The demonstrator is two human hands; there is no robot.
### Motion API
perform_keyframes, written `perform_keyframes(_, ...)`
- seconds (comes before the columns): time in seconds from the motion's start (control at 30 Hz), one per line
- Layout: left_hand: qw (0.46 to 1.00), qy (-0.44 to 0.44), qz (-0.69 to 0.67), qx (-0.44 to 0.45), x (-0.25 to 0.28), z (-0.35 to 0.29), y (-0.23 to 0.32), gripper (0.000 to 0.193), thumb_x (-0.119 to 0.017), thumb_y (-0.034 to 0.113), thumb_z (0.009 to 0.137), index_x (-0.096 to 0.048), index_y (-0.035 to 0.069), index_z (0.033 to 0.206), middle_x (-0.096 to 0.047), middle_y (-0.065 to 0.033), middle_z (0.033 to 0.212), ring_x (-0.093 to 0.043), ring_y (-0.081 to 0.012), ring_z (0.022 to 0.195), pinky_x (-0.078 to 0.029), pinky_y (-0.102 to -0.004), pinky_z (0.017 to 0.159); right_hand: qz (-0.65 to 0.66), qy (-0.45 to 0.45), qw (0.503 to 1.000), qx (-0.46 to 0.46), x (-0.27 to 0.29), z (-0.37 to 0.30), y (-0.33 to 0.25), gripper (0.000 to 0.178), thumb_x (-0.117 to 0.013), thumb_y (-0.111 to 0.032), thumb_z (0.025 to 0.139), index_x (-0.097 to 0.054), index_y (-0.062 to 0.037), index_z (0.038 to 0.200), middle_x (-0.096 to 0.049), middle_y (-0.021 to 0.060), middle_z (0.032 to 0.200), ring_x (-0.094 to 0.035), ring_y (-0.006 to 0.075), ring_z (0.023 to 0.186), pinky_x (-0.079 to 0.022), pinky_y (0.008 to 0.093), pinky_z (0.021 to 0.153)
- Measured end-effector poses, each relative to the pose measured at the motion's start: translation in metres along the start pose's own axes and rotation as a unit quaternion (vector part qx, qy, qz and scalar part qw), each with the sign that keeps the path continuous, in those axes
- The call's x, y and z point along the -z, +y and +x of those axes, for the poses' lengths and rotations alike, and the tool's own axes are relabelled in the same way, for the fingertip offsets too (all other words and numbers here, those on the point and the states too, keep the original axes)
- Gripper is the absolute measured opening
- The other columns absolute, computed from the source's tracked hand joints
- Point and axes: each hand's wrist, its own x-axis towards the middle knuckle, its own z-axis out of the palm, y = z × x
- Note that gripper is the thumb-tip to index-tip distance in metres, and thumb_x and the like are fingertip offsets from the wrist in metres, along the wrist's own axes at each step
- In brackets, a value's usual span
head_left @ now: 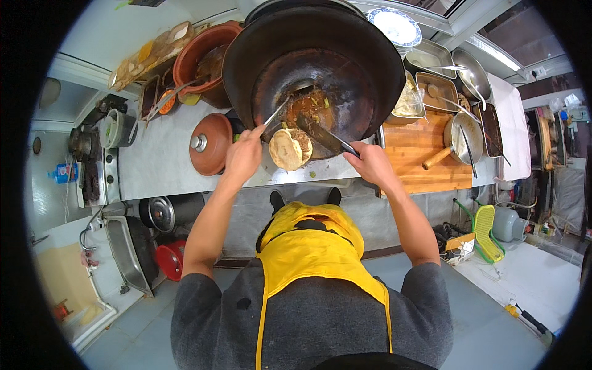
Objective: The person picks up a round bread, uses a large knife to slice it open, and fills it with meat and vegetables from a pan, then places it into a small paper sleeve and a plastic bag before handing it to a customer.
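A large dark round pan (246, 68) stands before me, with brown juices and green bits on its floor. My left hand (245, 151) is closed around the handle of a ladle (301, 87), whose bowl rests inside the pan. In my right hand (372, 161) is the black handle of a knife (322, 134), its wide, soiled blade pointing left over the pan's near edge. Between my hands, a split round flatbread (285, 151) gapes with brown filling inside, touching or close to the blade's left end. What supports the bread is hidden.
A lidded clay pot (209, 145) and a larger clay pot (185, 65) stand left. Right of the pan lie a wooden cutting board (404, 163), a wooden-handled saucepan (453, 137) and several metal trays (436, 86). A patterned plate (394, 27) sits behind.
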Motion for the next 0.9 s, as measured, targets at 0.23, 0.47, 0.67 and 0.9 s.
perform_keyframes(0.23, 0.944, -0.120, -0.270, 0.144, 0.069, -0.045, -0.009, 0.036, -0.047, 0.005, 0.095, -0.051, -0.001, 0.130, -0.060, -0.0050, 0.083, -0.052, -0.0099, 0.060, -0.041, -0.0259, 0.053, 0.028, 0.050, 0.998, -0.012, -0.015, 0.001, 0.008, 0.028, -0.065, -0.029, 0.089, -0.061, -0.0016, 0.087, -0.064, 0.0238, 0.072, -0.062, 0.0441, 0.072, -0.048, 0.0534, 0.064)
perform_keyframes(0.47, 0.854, -0.197, -0.428, 0.220, 0.079, -0.010, 0.019, 0.037, -0.050, 0.009, 0.094, -0.052, -0.003, 0.129, -0.058, 0.0010, 0.079, -0.044, -0.0020, 0.054, -0.035, -0.0200, 0.046, 0.049, 0.080, 0.995, -0.034, -0.017, 0.001, 0.012, 0.026, -0.064, -0.029, 0.089, -0.061, -0.0029, 0.088, -0.065, 0.0233, 0.076, -0.064, 0.0440, 0.076, -0.049, 0.0530, 0.066)
perform_keyframes(0.67, 0.987, -0.017, -0.139, 0.082, 0.040, 0.014, 0.018, 0.035, -0.050, 0.009, 0.094, -0.054, -0.003, 0.127, -0.067, -0.0143, 0.092, -0.065, -0.0222, 0.073, -0.051, -0.0323, 0.066, 0.010, 0.014, 1.000, -0.018, -0.014, 0.007, 0.003, 0.025, -0.064, -0.029, 0.089, -0.062, -0.0035, 0.091, -0.066, 0.0239, 0.078, -0.063, 0.0446, 0.077, -0.049, 0.0528, 0.067)
perform_keyframes(0.9, 0.991, -0.077, -0.109, 0.025, 0.023, 0.006, 0.032, 0.037, -0.050, 0.006, 0.090, -0.056, -0.004, 0.125, -0.062, -0.0290, 0.114, -0.060, -0.0442, 0.105, -0.048, -0.0469, 0.089, 0.135, 0.147, 0.975, -0.099, -0.020, -0.001, 0.007, 0.026, -0.061, -0.025, 0.091, -0.061, 0.0016, 0.091, -0.063, 0.0287, 0.075, -0.062, 0.0479, 0.077, -0.048, 0.0522, 0.065)
